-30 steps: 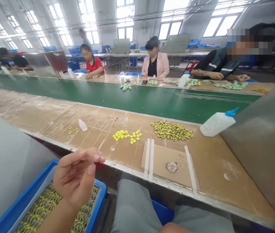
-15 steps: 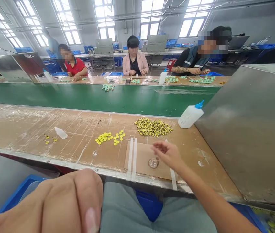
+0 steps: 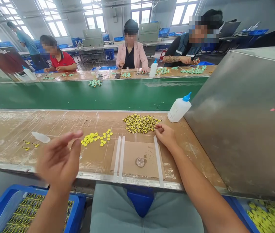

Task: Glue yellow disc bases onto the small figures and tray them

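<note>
Right hand (image 3: 166, 135) is placed at the near right edge of the pile of yellow-and-black small parts (image 3: 141, 123) on the brown workbench (image 3: 11, 126), fingers pinched narrow at the pile's edge; whether a part is actually gripped cannot be told at this size. Left hand (image 3: 58, 160) is raised above the near bench edge, fingers spread wide and loose, nothing held, nothing touched. A group of plain yellow discs (image 3: 96, 138) is laid out left of the pile, between the two hands. A cardboard pad (image 3: 134, 155) is seen near centre, bounded by white strips (image 3: 119, 158), with a small clear round cap or dish (image 3: 140, 162) on it; nothing else is seen on the pad. A white squeeze bottle with blue nozzle (image 3: 179, 108) is tilted just right of the pile, against a steel panel (image 3: 244, 123). A small clear bottle (image 3: 41, 137) is lying on its side at the left, with a few stray yellow bits (image 3: 29, 145) just beside it. Progress, as judged: early in the cycle. Pile looks largely untouched, discs are unpaired, no assembled piece is seen on the pad. A blue bin (image 3: 75, 207) at near left is holding more yellow-and-black parts, and a bin at near right (image 3: 268, 216) is holding yellow discs, so a large stock is judged left to be worked. Other people are seated across the green conveyor belt (image 3: 79, 94), at work on green parts.
</note>
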The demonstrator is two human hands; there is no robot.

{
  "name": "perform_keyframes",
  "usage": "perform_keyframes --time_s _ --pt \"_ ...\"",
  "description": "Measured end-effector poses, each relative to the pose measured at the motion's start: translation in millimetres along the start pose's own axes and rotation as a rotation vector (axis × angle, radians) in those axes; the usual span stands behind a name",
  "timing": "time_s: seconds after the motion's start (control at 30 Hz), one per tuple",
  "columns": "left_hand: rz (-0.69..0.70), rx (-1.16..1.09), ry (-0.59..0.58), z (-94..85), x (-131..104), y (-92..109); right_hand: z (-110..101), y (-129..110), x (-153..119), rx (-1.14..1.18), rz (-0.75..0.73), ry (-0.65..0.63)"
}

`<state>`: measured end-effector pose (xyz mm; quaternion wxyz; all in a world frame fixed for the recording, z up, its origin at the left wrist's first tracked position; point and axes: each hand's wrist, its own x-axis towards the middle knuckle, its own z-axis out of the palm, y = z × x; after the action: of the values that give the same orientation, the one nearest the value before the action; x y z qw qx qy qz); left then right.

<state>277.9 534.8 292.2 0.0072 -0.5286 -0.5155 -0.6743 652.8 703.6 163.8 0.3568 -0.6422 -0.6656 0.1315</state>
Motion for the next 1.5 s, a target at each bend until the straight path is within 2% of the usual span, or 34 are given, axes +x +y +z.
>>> perform_keyframes --time_s 0.07,0.13,0.2,0.27,0.4,0.57,0.7,0.97,1.1,1.17,1.23,1.5 --pt "-0.193 0.076 -0.182 4.2 6 -59 1 11 -2 -0.003 -0.004 0.0" --pt "-0.332 0.256 -0.18 -3.3 5 -115 5 18 -2 -0.003 -0.014 -0.004" --pt "-0.417 0.368 -0.195 -16.0 -1 -155 11 21 -1 0.005 -0.03 -0.015" --pt "-0.449 0.404 -0.229 -25.7 -9 -175 17 24 2 0.024 -0.043 -0.025" --pt "-0.447 0.438 -0.279 -24.0 -16 -183 24 31 5 0.07 -0.036 -0.036" --pt "-0.424 0.443 -0.329 -12.9 -12 -181 20 38 2 0.161 -0.039 -0.09" --pt "-0.454 0.407 -0.336 -9.2 -11 -176 16 40 -1 0.245 0.018 -0.065" --pt "-0.632 0.167 -0.181 -4.1 1 -179 14 39 3 0.431 0.114 -0.006" --pt "-0.705 0.009 -0.034 -0.7 7 -168 13 36 2 0.474 0.123 -0.008" --pt "-0.729 -0.066 0.036 1.2 8 -153 14 36 1 0.506 0.137 -0.027" --pt "-0.762 -0.147 0.051 2.7 6 -131 15 36 1 0.55 0.158 -0.052" --pt "-0.831 -0.416 -0.094 19.2 -17 -10 9 30 -4 0.595 0.193 -0.067"
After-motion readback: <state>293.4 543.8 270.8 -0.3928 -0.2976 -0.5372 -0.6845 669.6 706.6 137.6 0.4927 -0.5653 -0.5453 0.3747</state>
